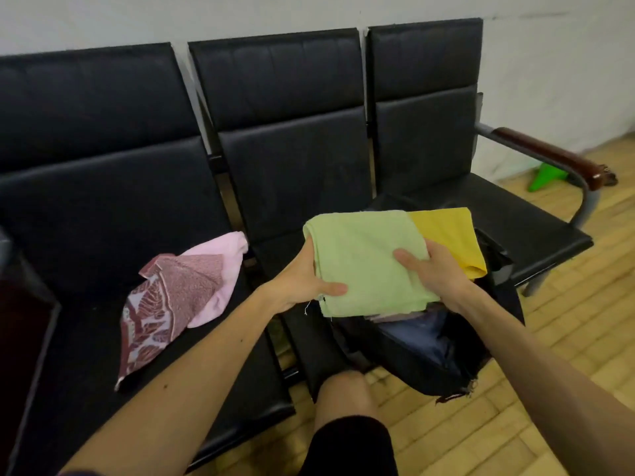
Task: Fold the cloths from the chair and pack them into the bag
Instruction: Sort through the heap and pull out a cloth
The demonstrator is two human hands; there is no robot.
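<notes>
The folded green cloth [364, 255] was held flat just above the open mouth of the black bag [422, 355]. The bag sat at the front edge of the bench [295, 187], where the middle and right seats met. The left grip [302, 283] pinched the cloth's near left corner, thumb on top and fingers underneath. The right grip [436, 269] clasped the right edge the same way, thumb lying across the top. A yellow cloth [446, 231] lay just behind and partly under the green one, apparently already in the bag. 2 more cloths lay loose on the left seat near the front edge, a pink cloth [226, 255] and a patterned maroon cloth [165, 304] overlapping it.

The step in hand looked like setting the green cloth into the bag. Doing it well probably meant keeping both grips level so the fold did not sag open, and lining the cloth's edges up with the yellow one. Each grip would best let go only once the cloth rested on the stack, with the lower fingers sliding out sideways rather than dragging the layers. The bag's soft rim could catch an edge, so a flat press afterwards would leave room for the other 2.
</notes>
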